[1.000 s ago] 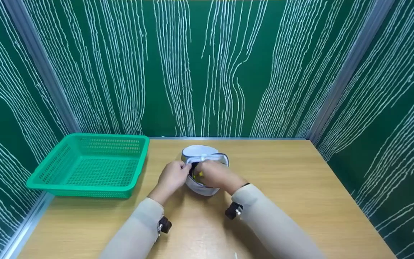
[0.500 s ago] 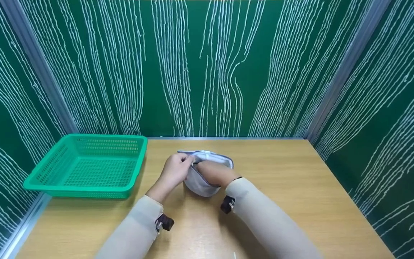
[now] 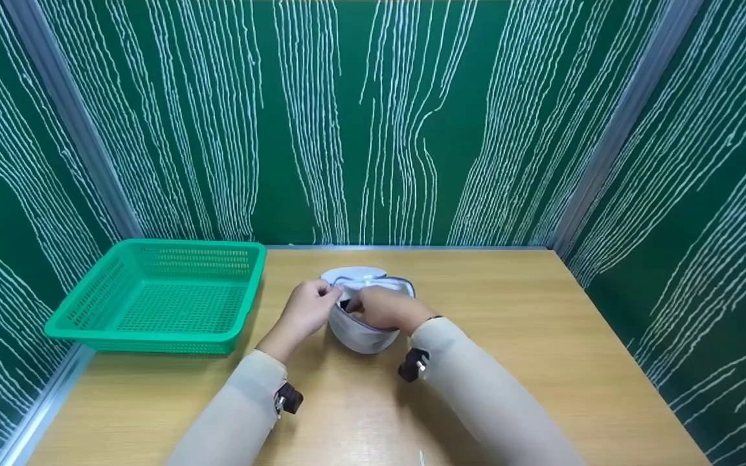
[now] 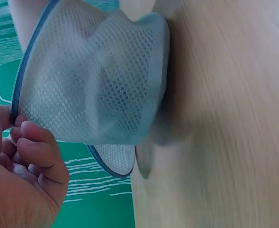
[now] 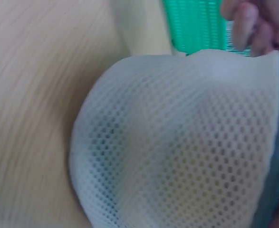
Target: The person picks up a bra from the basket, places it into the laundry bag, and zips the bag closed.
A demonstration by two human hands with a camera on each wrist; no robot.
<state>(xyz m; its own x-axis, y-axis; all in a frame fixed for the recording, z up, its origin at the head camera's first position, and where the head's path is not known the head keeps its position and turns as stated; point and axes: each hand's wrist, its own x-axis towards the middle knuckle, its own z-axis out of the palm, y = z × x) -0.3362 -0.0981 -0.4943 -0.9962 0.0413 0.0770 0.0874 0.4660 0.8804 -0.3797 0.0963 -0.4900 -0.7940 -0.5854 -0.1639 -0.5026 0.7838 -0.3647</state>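
My right hand (image 3: 386, 308) had risen in the mesh bag (image 3: 361, 336); I couldn't tell its grip. My left hand (image 3: 308, 307) still pinched the rim (image 4: 20, 80).

From above, the head camera looks ahead and down at the table (image 3: 509, 362). The left wrist camera (image 3: 291, 397) and right wrist camera (image 3: 412, 366), tipped sideways, both see the mesh bag (image 4: 91, 76) very close.

- Table (image 3: 509, 310), lt. brown w/ wood grain, spreads across the head view's lower half.
- Green basket (image 3: 153, 337) sits upright at the far L corner, rim jutting past the L edge in head view.
- White mesh bag (image 3: 363, 338), dark-trimmed, stands nr. ctr., R of the basket & apart from it.
- Thin pale streak (image 3: 421, 458) up front, too small to ID.
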